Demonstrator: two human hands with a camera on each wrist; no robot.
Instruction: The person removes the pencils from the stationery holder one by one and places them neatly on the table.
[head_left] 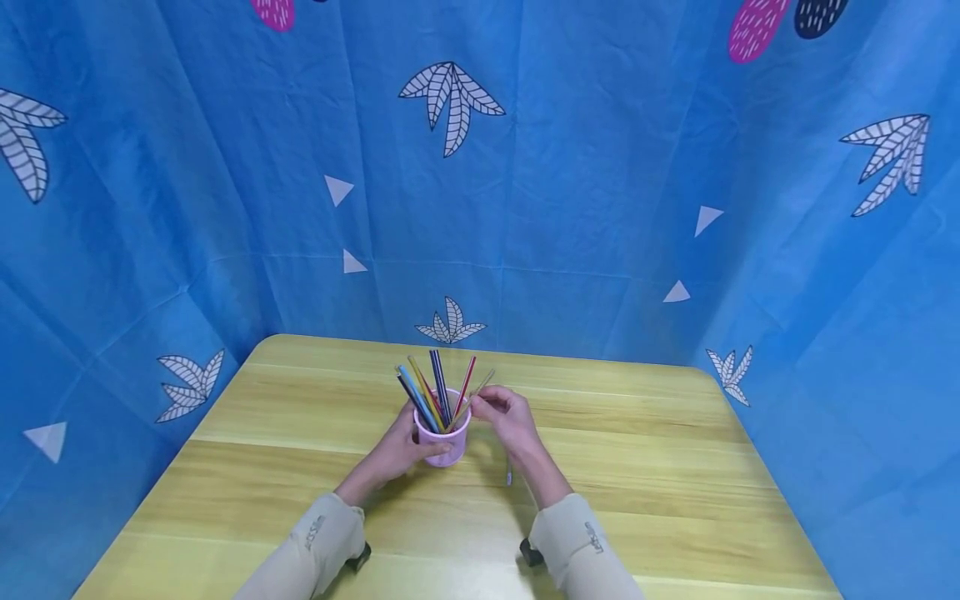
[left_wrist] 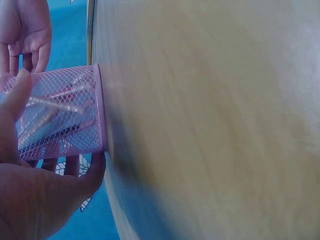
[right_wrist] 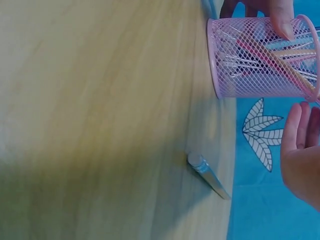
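The pink mesh cup (right_wrist: 250,65) stood upright over the table (head_left: 637,467), though whether its base rested fully on the wood was hard to tell. The left hand (head_left: 403,447) held it from the cup's left, that grip curled round the wall with the thumb across the near side. The right hand (head_left: 517,423) was at the cup's right rim, its grip narrow, thumb and fingertip pinching a tan pencil (head_left: 484,382) that slanted down into the cup. Dark pencils (head_left: 440,379), a light-blue pencil (head_left: 417,397) and a red pencil (head_left: 466,382) leaned inside the cup and rose above its rim. A slim pencil-like piece (right_wrist: 210,177) with a pale end lay on the table to the cup's right, nearer the person. The cup looked light and fairly stiff, likely to tip if pushed high up, and its thin mesh might have dented under a hard squeeze; a hold low round the wall seemed the surest. The tan pencil looked light, rigid and smooth, apt to roll between the fingers, so a gentle pinch on the shaft above the cup's rim seemed best
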